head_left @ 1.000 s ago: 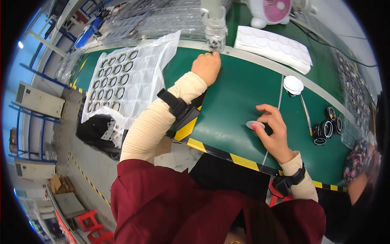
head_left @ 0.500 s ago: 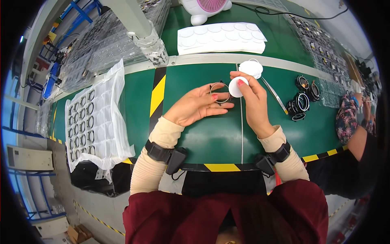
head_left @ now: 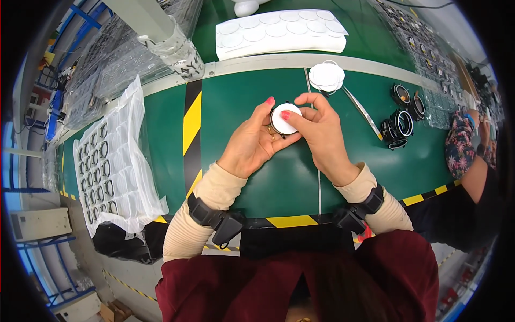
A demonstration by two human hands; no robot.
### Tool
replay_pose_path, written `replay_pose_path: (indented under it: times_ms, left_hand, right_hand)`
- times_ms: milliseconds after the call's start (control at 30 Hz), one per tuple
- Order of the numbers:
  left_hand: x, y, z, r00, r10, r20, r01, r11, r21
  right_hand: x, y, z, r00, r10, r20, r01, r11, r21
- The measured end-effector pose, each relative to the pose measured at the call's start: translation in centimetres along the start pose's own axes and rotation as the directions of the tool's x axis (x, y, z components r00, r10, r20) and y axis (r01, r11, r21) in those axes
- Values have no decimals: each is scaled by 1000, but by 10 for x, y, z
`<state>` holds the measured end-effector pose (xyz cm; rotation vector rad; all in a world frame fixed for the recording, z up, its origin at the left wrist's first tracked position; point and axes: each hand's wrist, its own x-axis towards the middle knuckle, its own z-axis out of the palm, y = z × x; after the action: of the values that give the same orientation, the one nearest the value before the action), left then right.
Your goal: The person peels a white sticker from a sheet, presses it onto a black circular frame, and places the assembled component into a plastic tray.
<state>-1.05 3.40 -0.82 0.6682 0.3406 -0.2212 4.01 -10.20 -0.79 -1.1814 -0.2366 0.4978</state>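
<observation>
Nearest, the person's 2 forearms wear cream sleeves (head_left: 185,236) w/ black wrist devices (head_left: 220,217). Beyond the yellow-black tape (head_left: 291,221) at the edge of the green bench (head_left: 257,185), both hands meet above the bench top. L hand (head_left: 251,144) is half open, palm up, its fingers bent behind a dark ring (head_left: 274,129) and supporting it; its thumb is raised near the rim. R hand (head_left: 326,135) is almost closed, thumb pressing on a white disc (head_left: 284,121), which lies over the ring; if fully seated, one cannot tell. To the R are tweezers (head_left: 362,111), dark rings (head_left: 399,126) and a white disc stack (head_left: 326,77). Farthest is a white sheet w/ circles (head_left: 281,32).
</observation>
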Motion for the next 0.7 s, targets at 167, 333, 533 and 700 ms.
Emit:
replay_pose_path:
  times_ms: [167,333,533,700]
  left_hand:
    - [0,0,4,999,23,-29,-24,999,-21]
    - [0,-1,3,1000,17,-21,-18,1000,-24]
    - [0,-1,2,1000,16,-14,-17,999,-28]
    - [-1,0,3,1000,11,1,-11,1000,-29]
  right_hand:
    - [0,5,2,999,-23,-35,21,999,-40]
    - [0,9,3,992,-109,-55,105,992,-70]
    - [0,10,5,992,-124,-39,119,986,-121]
    - [3,13,3,989,-146,-16,141,974,-176]
